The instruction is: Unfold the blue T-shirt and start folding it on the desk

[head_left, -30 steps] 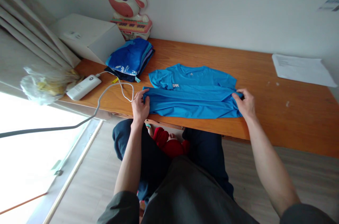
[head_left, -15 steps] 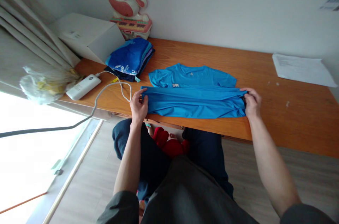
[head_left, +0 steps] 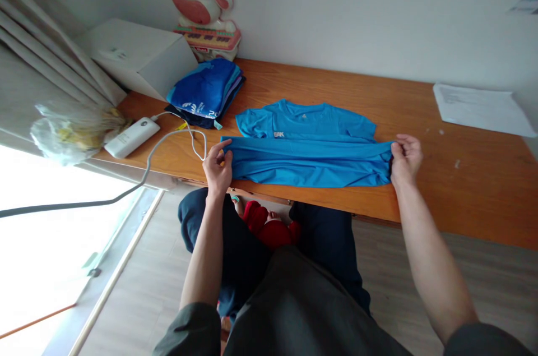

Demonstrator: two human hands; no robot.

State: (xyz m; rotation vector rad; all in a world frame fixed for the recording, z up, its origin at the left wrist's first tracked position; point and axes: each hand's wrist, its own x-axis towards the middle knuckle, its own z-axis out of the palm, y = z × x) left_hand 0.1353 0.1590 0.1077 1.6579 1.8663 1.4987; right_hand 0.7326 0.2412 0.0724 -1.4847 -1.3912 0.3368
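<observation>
A bright blue T-shirt [head_left: 309,160] lies on the wooden table near its front edge, its lower part folded up over the middle. The collar and both short sleeves show behind the fold. My left hand [head_left: 218,167] pinches the left end of the folded edge between thumb and fingers. At the opposite end, my right hand [head_left: 406,158] grips the right corner of the same edge. Between the two hands the folded edge runs nearly straight, with wrinkles in the cloth below it.
Folded clothes [head_left: 205,92] are stacked at the back left, beside a white box [head_left: 143,56] and a cow toy keyboard [head_left: 205,36]. A white power bank [head_left: 132,137] with a cable and a plastic bag [head_left: 67,134] lie left. Papers [head_left: 481,109] rest at right.
My right hand has moved slightly right and my left hand slightly left. The folded edge between them looks straighter and more stretched.
</observation>
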